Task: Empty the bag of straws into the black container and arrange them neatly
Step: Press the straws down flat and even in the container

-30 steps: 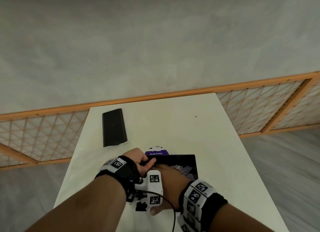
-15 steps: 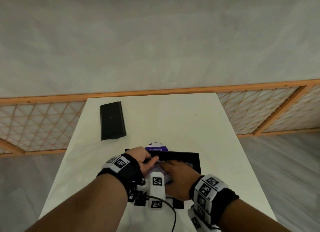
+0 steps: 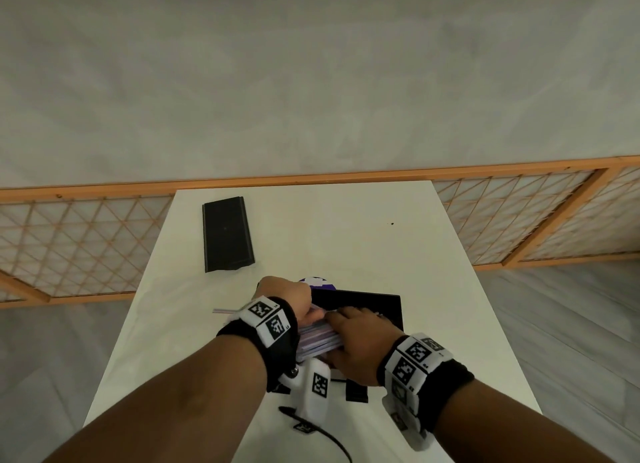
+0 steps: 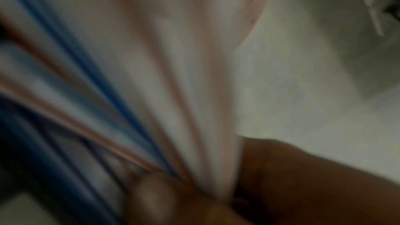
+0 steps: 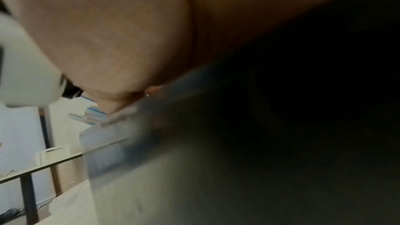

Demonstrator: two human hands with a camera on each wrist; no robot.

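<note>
A: Both hands have closed in: left hand (image 3: 287, 300) and right hand (image 3: 360, 345) now clasp the straws (image 3: 317, 338) over the container (image 3: 381, 303), near the desk's (image 3: 346, 237) near edge.
B: Why both?
A: Squaring the bundle, I'd judge. One straw (image 3: 225, 311) pokes left; bag (image 3: 317, 282) just behind, lid (image 3: 227, 235) far-left.

Straws (image 3: 318, 338) pink, blue, white striped; container (image 3: 391, 303) black; table (image 3: 346, 227) white

A flat black panel (image 3: 227, 235) lies on the white table (image 3: 346, 227), lattice screen (image 3: 86, 237) beyond.
</note>
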